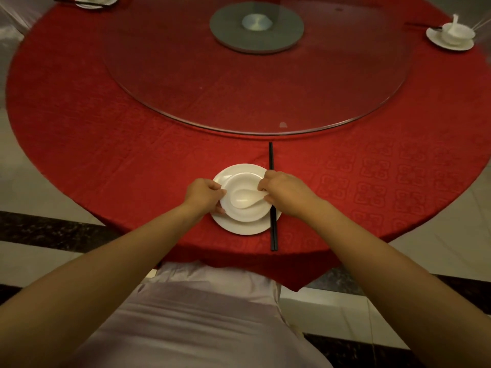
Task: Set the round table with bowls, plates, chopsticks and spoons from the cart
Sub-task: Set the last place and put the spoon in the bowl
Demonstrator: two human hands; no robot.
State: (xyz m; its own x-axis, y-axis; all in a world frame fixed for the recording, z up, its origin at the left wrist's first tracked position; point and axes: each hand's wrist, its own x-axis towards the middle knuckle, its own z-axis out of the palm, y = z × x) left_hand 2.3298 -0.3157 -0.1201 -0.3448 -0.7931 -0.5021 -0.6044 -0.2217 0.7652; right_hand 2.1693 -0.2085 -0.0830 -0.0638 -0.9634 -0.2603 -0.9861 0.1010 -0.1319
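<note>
two hands work at the near edge of the round table (pixel 106 155), which is draped in a patterned red cloth. there a white plate (pixel 239 227) carries a white bowl (pixel 244 181), and a white spoon (pixel 245 199) lies inside the bowl with its scoop to the left. a pair of black chopsticks (pixel 271 158) lies just right of the plate, pointing toward the table's middle and touching or crossing the plate's right rim.

the left hand (pixel 203 196) curls its fingers around the bowl's left rim. the right hand (pixel 281 193) pinches the spoon's handle at the bowl's right side, covering the handle's end and the middle of the chopsticks.

a glass turntable (pixel 345 102) sits at the centre on a grey disc (pixel 287 35). a far right setting (pixel 450 35) shows a bowl with a spoon on a plate; a far left setting (pixel 95 1) is cut off by the frame's top.
</note>
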